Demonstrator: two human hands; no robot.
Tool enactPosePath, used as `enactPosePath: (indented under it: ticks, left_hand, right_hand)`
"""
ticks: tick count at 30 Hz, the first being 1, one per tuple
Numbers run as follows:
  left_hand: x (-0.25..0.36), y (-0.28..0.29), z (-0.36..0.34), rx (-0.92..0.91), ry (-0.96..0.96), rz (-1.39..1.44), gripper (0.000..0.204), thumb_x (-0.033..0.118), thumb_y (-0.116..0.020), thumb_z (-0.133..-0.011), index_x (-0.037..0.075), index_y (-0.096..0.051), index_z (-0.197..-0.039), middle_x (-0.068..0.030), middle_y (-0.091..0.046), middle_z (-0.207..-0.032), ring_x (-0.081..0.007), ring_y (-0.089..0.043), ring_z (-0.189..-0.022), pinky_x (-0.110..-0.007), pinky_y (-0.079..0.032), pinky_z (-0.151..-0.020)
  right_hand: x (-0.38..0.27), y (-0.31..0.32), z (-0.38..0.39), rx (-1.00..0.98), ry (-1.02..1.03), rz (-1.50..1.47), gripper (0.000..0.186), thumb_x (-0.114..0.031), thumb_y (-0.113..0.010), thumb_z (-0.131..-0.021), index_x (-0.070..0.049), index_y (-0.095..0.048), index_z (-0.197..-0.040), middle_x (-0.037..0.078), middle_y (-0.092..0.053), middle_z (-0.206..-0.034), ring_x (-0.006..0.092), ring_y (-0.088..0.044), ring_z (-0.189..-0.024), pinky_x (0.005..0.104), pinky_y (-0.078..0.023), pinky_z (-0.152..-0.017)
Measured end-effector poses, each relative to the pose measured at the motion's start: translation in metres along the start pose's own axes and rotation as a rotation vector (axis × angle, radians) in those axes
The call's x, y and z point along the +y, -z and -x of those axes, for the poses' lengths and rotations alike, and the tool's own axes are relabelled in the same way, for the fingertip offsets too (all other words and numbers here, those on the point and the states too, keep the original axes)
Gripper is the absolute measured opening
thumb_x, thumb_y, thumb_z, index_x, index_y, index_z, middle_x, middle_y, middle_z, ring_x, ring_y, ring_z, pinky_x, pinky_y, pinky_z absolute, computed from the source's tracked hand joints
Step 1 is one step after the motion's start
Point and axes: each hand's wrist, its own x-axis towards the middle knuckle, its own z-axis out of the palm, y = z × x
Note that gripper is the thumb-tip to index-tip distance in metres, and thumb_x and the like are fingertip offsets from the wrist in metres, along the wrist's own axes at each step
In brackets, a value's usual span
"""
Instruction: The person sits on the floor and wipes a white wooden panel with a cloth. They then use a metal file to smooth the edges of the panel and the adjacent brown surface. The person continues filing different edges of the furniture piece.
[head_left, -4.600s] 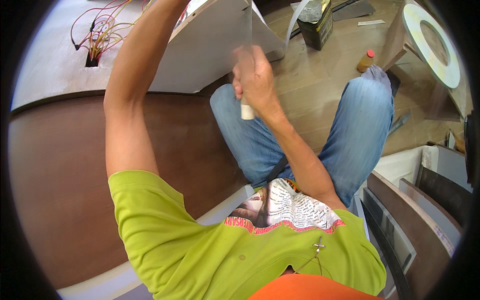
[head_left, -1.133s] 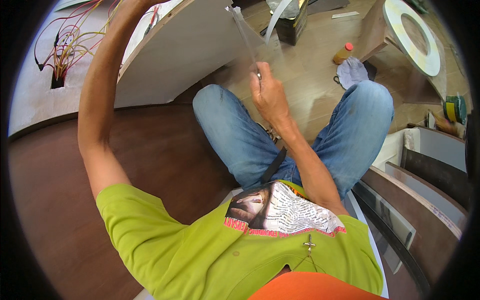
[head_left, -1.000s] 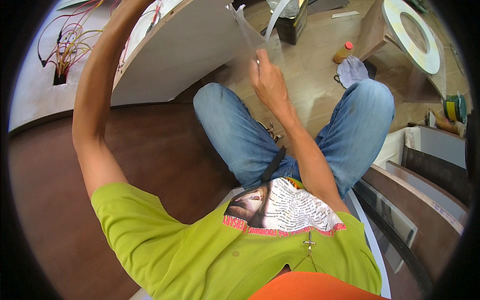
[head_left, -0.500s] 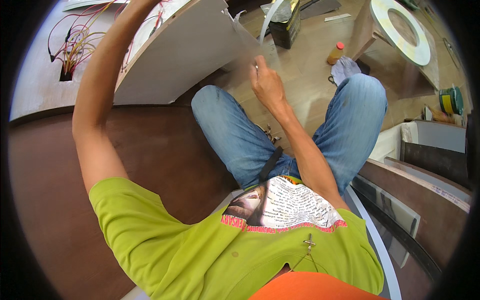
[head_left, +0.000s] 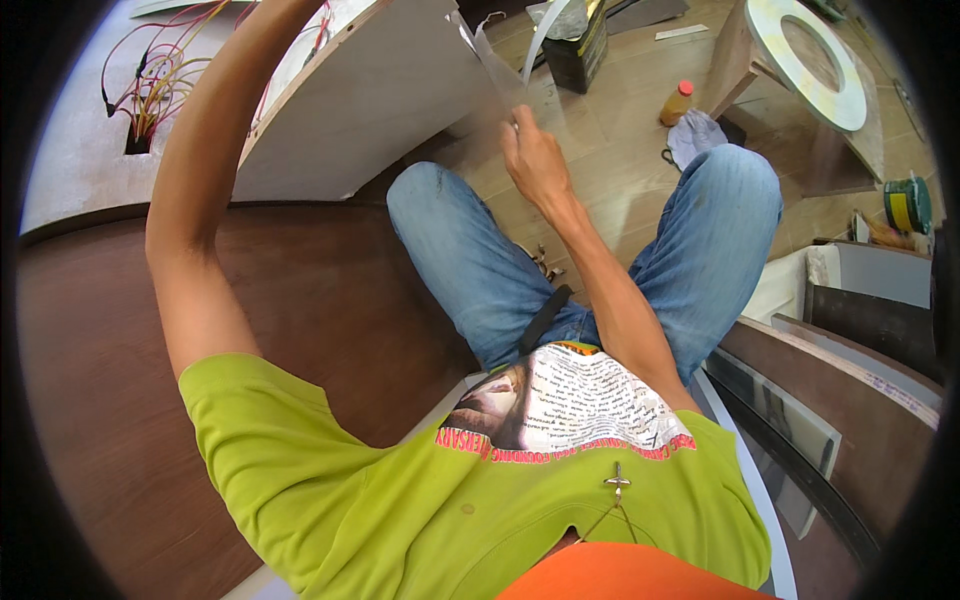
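Observation:
My right hand (head_left: 537, 165) is closed, thumb up, in front of the near corner of a pale board (head_left: 370, 110). A small shiny bit shows between its fingers, but a blur just beyond them hides what it grips. Thin white strips (head_left: 540, 42) hang and curl above the hand, by the board's end. My left forearm (head_left: 215, 130) reaches up along the board's left side and runs out past the upper edge, so the left hand is out of sight.
Loose wires (head_left: 150, 85) poke from a white panel at upper left. A dark brown board (head_left: 250, 350) lies left of my legs. Ahead are a black can (head_left: 578, 62), a red-capped bottle (head_left: 677, 103), a cloth (head_left: 695, 140) and a white strip roll (head_left: 855, 95). Panels (head_left: 840, 375) lean at right.
The view has shifted slightly. Beyond my right hand the blur has altered and the white strips hang a little differently. The hand stays closed in nearly the same place.

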Motion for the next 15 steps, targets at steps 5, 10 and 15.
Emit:
enactPosePath:
  ticks: [5,10,15]
  left_hand:
    - [-0.002,0.014,-0.008,0.02,-0.05,0.14,0.088,0.076,-0.028,-0.1,0.004,-0.067,-0.134,-0.0244,-0.063,-0.137,-0.0412,-0.056,-0.133,-0.047,-0.042,-0.114]
    - [0.053,-0.007,0.052,0.289,-0.49,0.239,0.04,0.035,-0.06,-0.101,-0.001,-0.073,-0.112,-0.0163,-0.076,-0.109,-0.0321,-0.071,-0.1,-0.041,-0.054,-0.09]
    - [0.072,-0.184,0.073,0.726,-0.195,0.682,0.034,0.032,-0.057,-0.106,0.001,-0.071,-0.102,-0.0111,-0.07,-0.078,-0.0208,-0.065,-0.07,-0.033,-0.053,-0.072]
  right_hand:
    - [0.002,-0.008,-0.023,0.011,0.072,0.005,0.024,-0.025,-0.055,-0.103,-0.002,-0.052,-0.11,0.026,-0.066,-0.076,0.0505,-0.065,-0.073,0.0589,-0.046,-0.065]
    - [-0.003,-0.012,-0.002,-0.02,0.017,-0.039,0.023,-0.025,-0.055,-0.103,-0.003,-0.052,-0.109,0.028,-0.066,-0.076,0.0513,-0.064,-0.072,0.0599,-0.046,-0.064]
    - [0.006,-0.014,0.007,0.004,0.037,0.014,0.022,-0.025,-0.055,-0.103,-0.004,-0.053,-0.109,0.029,-0.066,-0.077,0.0519,-0.065,-0.075,0.0612,-0.046,-0.064]
